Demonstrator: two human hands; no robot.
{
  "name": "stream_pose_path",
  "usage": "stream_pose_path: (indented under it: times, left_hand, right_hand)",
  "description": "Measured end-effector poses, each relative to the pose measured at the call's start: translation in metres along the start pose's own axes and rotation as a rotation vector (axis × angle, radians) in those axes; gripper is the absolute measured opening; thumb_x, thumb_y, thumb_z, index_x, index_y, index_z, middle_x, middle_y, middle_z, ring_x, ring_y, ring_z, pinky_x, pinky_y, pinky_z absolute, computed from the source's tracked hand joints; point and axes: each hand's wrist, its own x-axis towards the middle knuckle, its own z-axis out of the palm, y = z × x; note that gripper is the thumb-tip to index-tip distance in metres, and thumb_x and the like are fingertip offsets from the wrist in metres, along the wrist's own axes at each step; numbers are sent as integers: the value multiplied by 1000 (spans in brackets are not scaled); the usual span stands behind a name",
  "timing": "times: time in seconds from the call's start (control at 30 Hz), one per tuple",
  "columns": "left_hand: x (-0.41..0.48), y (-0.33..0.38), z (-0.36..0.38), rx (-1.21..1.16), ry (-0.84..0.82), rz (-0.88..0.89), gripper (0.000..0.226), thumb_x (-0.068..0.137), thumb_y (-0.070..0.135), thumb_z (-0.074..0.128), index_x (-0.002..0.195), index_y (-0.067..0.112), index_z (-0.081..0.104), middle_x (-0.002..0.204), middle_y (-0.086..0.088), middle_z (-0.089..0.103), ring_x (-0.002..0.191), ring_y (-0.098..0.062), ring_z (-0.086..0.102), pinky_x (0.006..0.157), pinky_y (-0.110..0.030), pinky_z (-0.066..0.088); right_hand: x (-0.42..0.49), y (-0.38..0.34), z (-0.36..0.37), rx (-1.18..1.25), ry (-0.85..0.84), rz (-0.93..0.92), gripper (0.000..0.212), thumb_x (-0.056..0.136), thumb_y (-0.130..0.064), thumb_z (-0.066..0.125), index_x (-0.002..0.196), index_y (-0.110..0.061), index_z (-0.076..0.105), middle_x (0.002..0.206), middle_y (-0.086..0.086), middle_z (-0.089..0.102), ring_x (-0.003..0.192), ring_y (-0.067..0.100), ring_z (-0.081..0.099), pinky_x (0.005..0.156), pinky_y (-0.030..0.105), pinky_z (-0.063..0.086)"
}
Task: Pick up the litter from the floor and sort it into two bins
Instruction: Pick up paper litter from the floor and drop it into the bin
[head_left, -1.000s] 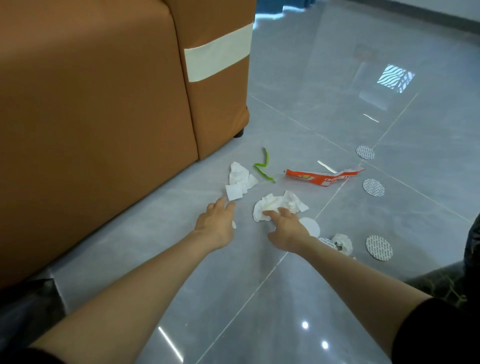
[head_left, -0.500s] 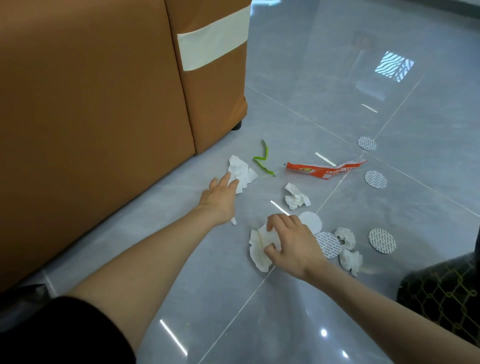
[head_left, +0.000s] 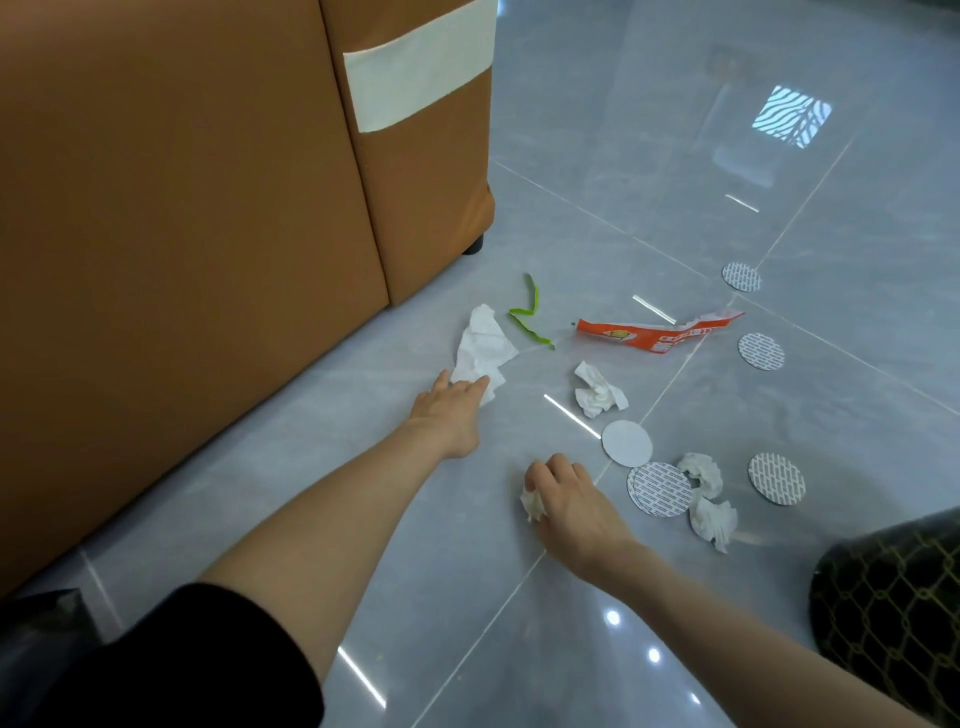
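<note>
Clutching crumpled tissue (head_left: 532, 503) in right hand (head_left: 569, 506), glossy grey tiles (head_left: 675, 156)

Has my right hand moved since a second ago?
Yes. The right hand has pulled back toward the person with a tissue, away from the red wrapper, now level with the patterned disc.

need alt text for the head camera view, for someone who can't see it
A person reaches down to a grey tiled floor: the right hand grips a crumpled tissue, and the left hand touches a larger white tissue beside an orange sofa. More tissues, round patterned discs, a green strip and an orange wrapper lie scattered ahead.
</note>
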Motion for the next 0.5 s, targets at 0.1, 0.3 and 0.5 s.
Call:
stream_pose_path:
  times: [0.1,0.3,0.5]
  left_hand:
    - [-3,-2,11,-46,71,13,75,91,11,50,151,19,6,153,-2,21,142,-25,17,111,-36,26]
    - [-13,-1,33,-145,109,26,88,87,17,60,151,22,-1,134,-6,46,123,-27,38,97,-35,39]
    - [-23,1,53,-252,155,3,51,86,17,62,133,16,43,115,-10,59,111,-27,50,88,-31,44]
  right_hand:
    - [-4,8,-5,83,10,15,30,86,-8,45,116,-10,44,115,6,41,105,29,42,80,40,44]
    - [-13,28,-23,285,336,215,37,80,-3,53,116,-9,49,114,9,47,102,31,46,74,38,40]
    - [-24,59,-26,219,331,487,48,86,-12,54,132,-10,41,133,14,39,118,37,37,92,42,35]
